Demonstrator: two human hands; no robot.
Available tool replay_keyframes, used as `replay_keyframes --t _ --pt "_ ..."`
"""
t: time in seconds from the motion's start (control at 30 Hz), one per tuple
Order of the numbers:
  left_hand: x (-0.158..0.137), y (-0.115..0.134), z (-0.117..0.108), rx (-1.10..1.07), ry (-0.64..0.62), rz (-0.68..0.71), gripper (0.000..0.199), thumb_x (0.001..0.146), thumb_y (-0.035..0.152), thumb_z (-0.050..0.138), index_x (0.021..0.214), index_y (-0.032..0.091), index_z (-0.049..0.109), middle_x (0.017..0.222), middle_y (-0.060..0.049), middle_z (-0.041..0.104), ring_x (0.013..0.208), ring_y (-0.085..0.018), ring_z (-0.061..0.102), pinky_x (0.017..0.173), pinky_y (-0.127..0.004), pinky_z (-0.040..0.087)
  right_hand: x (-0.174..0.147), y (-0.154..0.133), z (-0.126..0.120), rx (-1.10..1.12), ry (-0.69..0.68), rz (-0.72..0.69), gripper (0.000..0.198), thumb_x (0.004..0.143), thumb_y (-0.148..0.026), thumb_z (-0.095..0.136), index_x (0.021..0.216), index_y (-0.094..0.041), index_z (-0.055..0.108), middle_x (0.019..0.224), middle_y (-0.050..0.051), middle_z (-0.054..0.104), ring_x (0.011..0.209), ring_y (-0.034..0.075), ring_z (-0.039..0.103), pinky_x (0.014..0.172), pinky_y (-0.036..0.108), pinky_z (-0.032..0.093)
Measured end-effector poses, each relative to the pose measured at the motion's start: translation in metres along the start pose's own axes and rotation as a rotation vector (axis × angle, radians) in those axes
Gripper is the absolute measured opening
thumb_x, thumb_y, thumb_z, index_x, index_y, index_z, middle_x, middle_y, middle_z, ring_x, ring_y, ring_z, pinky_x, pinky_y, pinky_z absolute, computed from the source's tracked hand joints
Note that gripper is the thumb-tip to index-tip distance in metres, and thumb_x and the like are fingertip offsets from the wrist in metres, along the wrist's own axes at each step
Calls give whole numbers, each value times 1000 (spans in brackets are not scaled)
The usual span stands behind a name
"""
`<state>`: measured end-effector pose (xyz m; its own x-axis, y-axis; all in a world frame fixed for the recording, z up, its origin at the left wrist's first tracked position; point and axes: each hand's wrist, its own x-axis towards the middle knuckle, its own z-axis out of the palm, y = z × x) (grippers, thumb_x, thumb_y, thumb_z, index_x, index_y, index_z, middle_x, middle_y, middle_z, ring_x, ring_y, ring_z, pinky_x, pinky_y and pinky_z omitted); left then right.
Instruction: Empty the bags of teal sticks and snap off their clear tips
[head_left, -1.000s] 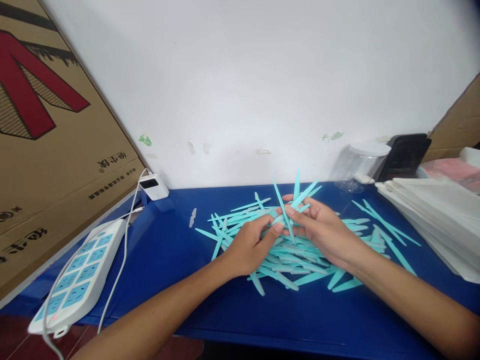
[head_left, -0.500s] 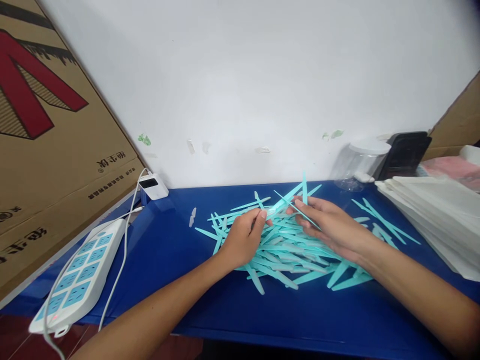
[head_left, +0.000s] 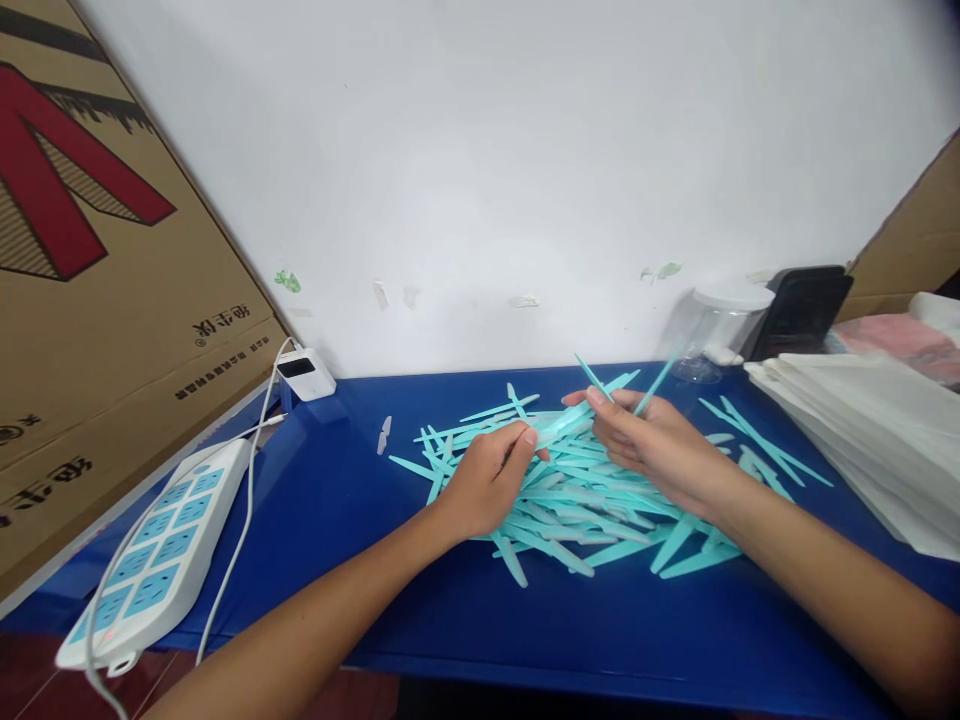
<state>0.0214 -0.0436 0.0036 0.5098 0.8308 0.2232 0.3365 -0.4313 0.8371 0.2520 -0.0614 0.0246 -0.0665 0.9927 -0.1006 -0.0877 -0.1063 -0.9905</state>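
Note:
A heap of slim turquoise plastic sticks (head_left: 577, 490) with tapered ends, some with pale translucent parts, lies beneath both hands. My left hand (head_left: 487, 475), at the heap's left side, is closed with thumb against fingers on a small bunch of these sticks (head_left: 559, 426) pointing up and right. My right hand (head_left: 645, 440) is over the heap's right side, its thumb and fingers closed on a turquoise stick (head_left: 595, 378). Another stick (head_left: 657, 384) juts up behind its fingers. Curled fingers hide part of what each hand holds.
On the blue table (head_left: 322, 520), two small grey pieces (head_left: 384, 436) lie left of the heap. A power strip (head_left: 161, 550) with cables and a white device (head_left: 306, 373) stand left. At right are a clear jar (head_left: 724, 325), a black stand (head_left: 806, 305) and stacked white sheets (head_left: 855, 440).
My right hand has turned the sticks it holds: one now leans up-left from the thumb, another tilts up-right. My left hand stays nearly in place. The view has shifted slightly.

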Motion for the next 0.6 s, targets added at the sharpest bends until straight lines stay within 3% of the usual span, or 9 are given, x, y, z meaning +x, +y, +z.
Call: replay_keyframes --t 0.13,0.37,0.43,0.5,0.6 --pt "-1 -2 3 -122 -6 -43 49 112 55 35 95 18 64 78 1 49 70 -15 42 69 -29 35 0 7 4 -47 76 -71 52 83 -67 80 97 -17 75 67 -3 44 54 7 28 49 27 18" --pt "-2 4 0 -109 -61 -3 45 111 58 40 95 19 57 83 1 50 74 -14 42 70 -28 35 -8 12 16 -129 6 -45 64 85 -73 74 118 -18 76 59 -9 19 53 8 17 49 27 12" --pt "-1 3 -1 -122 -67 3 44 111 56 41 94 19 56 80 2 46 73 -14 40 70 -28 34 -7 14 15 -149 41 -64 65 86 -72 73 126 -22 73 61 -8 31 53 8 21 48 25 15" --pt "1 1 -1 -163 -72 0 44 111 55 41 89 19 53 78 3 42 71 -13 37 69 -28 33 -5 14 13 -138 98 -107 64 86 -70 75 129 -25 68 71 -4 53 52 7 26 47 24 20" --pt "2 0 -1 -188 -73 16 45 111 54 42 84 19 49 77 3 38 71 -13 35 69 -28 32 -2 12 8 -101 134 -165 55 85 -67 77 115 -22 67 80 0 65 52 6 30 46 24 22"
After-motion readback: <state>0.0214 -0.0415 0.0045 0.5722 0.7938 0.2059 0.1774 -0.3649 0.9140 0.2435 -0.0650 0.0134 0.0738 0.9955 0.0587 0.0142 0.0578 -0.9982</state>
